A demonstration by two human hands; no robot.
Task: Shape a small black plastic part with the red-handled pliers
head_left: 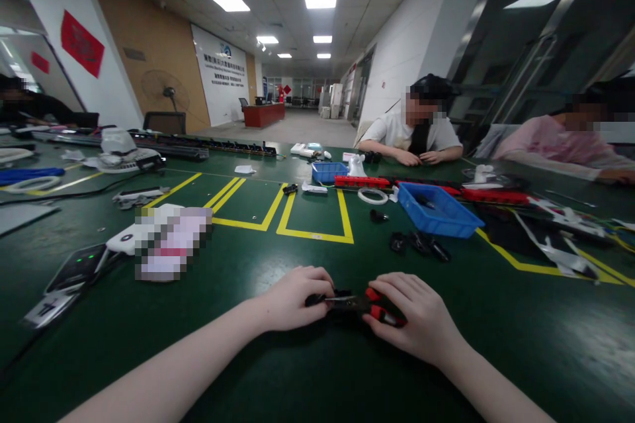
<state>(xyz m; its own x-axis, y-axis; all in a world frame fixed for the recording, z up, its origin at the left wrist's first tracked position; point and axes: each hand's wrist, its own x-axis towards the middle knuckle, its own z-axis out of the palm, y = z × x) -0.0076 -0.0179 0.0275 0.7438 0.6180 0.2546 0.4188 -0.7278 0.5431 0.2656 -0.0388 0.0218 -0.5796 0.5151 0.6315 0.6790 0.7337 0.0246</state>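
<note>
the left hand [300,298] and the right hand [419,314] were close together over the near part of the green surface [258,370], with a red-handled tool [381,315] between them. the right hand's fingers were clamped on the tool's red grips, though the palm and part of the lower grip were out of sight. the left hand's fingers were closed on a small dark piece [314,300] by the tool's metal end; they covered most of its shape, and whether the metal gripped it could not be told, as the dark parts ran together there. whether the tool rested on the surface or was held just above it was equally unclear. both forearms were cut off by the lower edge of the view. beyond the right hand lay loose black parts [419,244], too dark to sort out one by one, and behind them a blue tray [449,228] whose contents showed only as a dark lump. a smaller blue tray [327,175] stood farther back, near a white ring [373,196]. to the left, a pinkish item [186,234] was blurred into blocks and could not be identified. across the surface sat a person in white [444,128]; a person in pink [540,138] was partly cut off at the right edge.
</note>
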